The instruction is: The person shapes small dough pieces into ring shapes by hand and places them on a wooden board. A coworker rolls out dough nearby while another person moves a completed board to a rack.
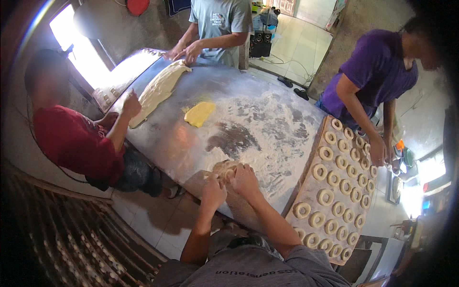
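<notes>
My left hand (214, 191) and my right hand (244, 182) are closed round a small floury lump of dough (222, 168) at the near edge of the metal table (165, 143). My fingertips are partly hidden, pressed into it. White flour (267, 124) lies scattered around and beyond my hands. A flat yellow piece of dough or fat (199, 114) sits farther back, and a long pale strip of dough (158, 93) runs along the table's left side.
A board of dough rings (308, 196) borders the table's right. Three co-workers stand around: one in red (79, 148) at left, one in grey (220, 26) at the far end, one in purple (363, 76) at right. A speaker (260, 44) stands by the doorway.
</notes>
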The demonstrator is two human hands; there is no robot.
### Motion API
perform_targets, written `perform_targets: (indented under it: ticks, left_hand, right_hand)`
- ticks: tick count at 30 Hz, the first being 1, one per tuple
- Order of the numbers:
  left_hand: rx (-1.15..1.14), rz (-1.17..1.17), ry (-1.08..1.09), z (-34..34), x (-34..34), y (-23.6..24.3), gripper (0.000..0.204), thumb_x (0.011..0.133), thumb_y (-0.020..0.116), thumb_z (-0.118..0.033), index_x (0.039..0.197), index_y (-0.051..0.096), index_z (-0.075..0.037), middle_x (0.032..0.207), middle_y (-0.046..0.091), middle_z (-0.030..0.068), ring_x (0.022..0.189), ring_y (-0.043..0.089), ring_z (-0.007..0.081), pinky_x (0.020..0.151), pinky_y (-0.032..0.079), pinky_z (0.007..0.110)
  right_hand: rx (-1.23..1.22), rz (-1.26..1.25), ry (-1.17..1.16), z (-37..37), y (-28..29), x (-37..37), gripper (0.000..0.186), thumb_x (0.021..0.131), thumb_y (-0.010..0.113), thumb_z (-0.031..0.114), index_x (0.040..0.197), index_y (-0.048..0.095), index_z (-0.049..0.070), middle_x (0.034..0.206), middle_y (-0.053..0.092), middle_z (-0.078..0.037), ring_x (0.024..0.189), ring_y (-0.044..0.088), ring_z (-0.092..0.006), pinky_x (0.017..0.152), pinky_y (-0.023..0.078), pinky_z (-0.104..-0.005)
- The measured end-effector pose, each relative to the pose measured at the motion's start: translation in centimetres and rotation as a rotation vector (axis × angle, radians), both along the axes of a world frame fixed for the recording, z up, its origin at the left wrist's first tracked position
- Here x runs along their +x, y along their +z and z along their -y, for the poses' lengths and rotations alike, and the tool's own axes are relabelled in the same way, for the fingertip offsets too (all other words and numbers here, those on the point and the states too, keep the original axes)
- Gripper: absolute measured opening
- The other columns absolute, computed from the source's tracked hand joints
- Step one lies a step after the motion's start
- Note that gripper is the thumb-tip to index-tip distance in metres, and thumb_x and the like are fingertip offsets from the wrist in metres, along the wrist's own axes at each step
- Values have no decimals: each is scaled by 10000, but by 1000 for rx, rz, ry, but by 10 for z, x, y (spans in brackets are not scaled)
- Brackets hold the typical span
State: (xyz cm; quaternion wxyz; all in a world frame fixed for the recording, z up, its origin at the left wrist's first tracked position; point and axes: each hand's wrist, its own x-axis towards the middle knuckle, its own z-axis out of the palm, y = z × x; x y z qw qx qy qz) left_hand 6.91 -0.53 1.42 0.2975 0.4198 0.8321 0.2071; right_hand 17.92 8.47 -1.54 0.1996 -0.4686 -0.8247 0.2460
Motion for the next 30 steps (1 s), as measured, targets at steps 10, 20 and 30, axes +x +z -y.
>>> perform_targets:
  ticks: [10,20,30]
  left_hand:
    - [380,636,-95,-15,-26,53,277,799,735,-130,1030,658,1,887,670,110,806,635,166,734,515,320]
    - [942,160,-117,-54,37,27,183,854,557,49,1028,513,11,872,514,89,764,536,220,713,476,381]
    - [644,1193,-268,-54,94,38,298,1020,395,-327,1127,442,-53,814,541,97,605,567,214,522,454,361]
  right_hand:
    - [-775,-702,58,-5,74,26,334,815,655,94,1068,440,58,886,617,-111,806,629,-203,728,504,-320]
    - [-741,-1086,37,2,58,53,477,863,600,168,1276,440,-9,1017,551,-75,889,564,-178,771,463,-296]
    - [-521,-585,-44,22,110,112,431,960,457,341,1325,434,115,712,552,-4,662,544,-122,643,459,-270]
